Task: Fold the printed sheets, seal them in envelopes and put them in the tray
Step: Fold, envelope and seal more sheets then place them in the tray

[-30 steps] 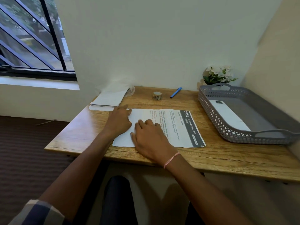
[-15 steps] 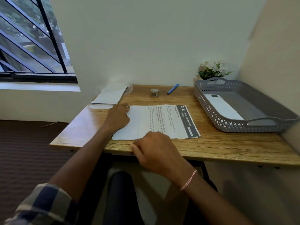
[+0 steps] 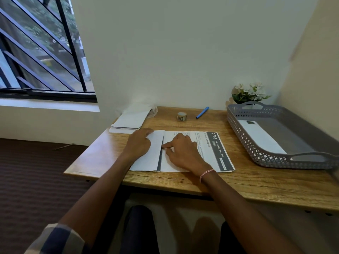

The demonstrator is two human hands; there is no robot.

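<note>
Left hand (image 3: 139, 144) flat, pinning the folded flap of the sheet (image 3: 211, 153); right hand (image 3: 183, 153) empty, forefinger on the flap edge, left of the tray (image 3: 293, 162). I'd square corners before creasing.

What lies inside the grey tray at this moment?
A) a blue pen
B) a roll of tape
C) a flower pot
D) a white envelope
D: a white envelope lies flat on the floor of the grey tray, while the pen and the tape roll are out on the desk.
</note>
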